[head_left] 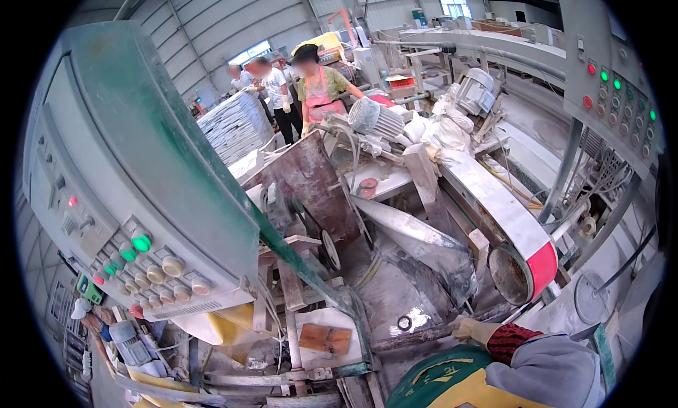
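My right hand (474,330), in a pale work glove with a red-and-black checked cuff, comes in from the lower right. It rests on a dirty horizontal rail (417,337), its fingers curled at the rail. My left hand is out of sight. Past the rail, a dusty grey metal chute (424,235) slopes down beside a wet, dirt-coated surface with a small dark ring (404,323) on it. Close to my right hand, a white belt with a red band (542,265) wraps round a rusty drum (510,274).
A green-and-grey control cabinet (152,175) with lit buttons fills the left; another control panel (621,90) hangs at the right. A person in a pink apron (325,97) stands across the machine near a motor (376,118). Two more people stand by stacked slabs (236,129).
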{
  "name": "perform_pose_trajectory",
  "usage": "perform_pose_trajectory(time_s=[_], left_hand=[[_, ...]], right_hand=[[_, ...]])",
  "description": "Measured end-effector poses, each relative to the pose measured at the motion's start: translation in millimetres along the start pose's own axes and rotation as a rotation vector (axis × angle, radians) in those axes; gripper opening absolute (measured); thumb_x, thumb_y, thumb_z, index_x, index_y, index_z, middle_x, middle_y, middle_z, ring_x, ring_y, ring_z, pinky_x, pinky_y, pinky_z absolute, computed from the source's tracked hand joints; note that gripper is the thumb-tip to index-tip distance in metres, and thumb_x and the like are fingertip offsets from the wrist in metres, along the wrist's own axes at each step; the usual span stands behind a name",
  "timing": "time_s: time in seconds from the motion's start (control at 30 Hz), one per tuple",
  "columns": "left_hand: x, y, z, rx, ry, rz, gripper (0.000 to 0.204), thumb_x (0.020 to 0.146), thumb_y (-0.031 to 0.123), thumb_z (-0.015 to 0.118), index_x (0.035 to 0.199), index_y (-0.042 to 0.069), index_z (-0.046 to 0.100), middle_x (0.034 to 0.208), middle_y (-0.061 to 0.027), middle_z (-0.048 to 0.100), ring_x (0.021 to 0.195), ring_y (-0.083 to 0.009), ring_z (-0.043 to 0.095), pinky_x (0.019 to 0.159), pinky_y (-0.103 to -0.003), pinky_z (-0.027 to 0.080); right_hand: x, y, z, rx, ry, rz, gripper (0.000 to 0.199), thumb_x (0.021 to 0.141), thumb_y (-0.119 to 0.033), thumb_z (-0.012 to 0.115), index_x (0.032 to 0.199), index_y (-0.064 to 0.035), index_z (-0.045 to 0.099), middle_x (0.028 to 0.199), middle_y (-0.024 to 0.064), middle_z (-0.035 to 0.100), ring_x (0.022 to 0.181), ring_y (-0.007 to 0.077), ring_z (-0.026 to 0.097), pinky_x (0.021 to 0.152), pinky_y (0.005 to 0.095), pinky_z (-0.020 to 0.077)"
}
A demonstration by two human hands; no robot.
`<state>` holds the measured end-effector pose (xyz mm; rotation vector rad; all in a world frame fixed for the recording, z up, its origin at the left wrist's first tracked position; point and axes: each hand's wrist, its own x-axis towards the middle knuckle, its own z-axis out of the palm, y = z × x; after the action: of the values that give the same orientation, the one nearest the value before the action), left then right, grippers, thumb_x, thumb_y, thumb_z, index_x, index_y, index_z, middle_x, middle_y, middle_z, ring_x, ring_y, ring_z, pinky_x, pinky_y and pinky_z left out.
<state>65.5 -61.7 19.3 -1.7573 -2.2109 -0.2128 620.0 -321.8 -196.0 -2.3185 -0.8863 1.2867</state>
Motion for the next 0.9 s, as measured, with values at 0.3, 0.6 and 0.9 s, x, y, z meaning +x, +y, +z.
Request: perform_pose_trajectory(time_s=[0.3,0.6,0.9], left_hand=[[-7.9,4.6,5.9,0.005,0.278,0.112,0.047,0.091,0.038,0.057,0.121,0.002,0.06,0.12,-0.0234,0.059,0.121,-0.0387,0.049,0.102,-0.052,0.039],[-14.7,15.8,-12.6,-0.025,0.175,0.08,0.048,0.092,0.037,0.054,0.125,0.002,0.058,0.124,-0.0242,0.056,0.125,-0.0404,0.045,0.105,-0.053,0.035],[-18.4,20.4,-13.9,-0.023,0.052,0.038,0.05,0.094,0.04,0.049,0.128,0.003,0.056,0.127,-0.0229,0.055,0.125,-0.0392,0.045,0.105,-0.052,0.035]], right_hand=[[5.9,69.6,7.1,-0.947,-0.055,-0.399,0.043,0.08,-0.032,0.055,0.12,-0.0157,0.062,0.103,0.0168,0.068,0.096,0.0289,0.066,0.087,0.0378,0.0514],[-15.4,55.5,0.2,-0.441,-0.064,-0.109,0.054,0.079,-0.034,0.051,0.13,-0.017,0.054,0.101,0.0193,0.068,0.088,0.0338,0.067,0.08,0.0419,0.0534],[-14.0,47.5,10.2,0.079,-0.088,0.113,0.055,0.081,-0.024,0.053,0.136,-0.02,0.05,0.078,0.0117,0.069,0.064,0.021,0.067,0.062,0.0339,0.0553]])
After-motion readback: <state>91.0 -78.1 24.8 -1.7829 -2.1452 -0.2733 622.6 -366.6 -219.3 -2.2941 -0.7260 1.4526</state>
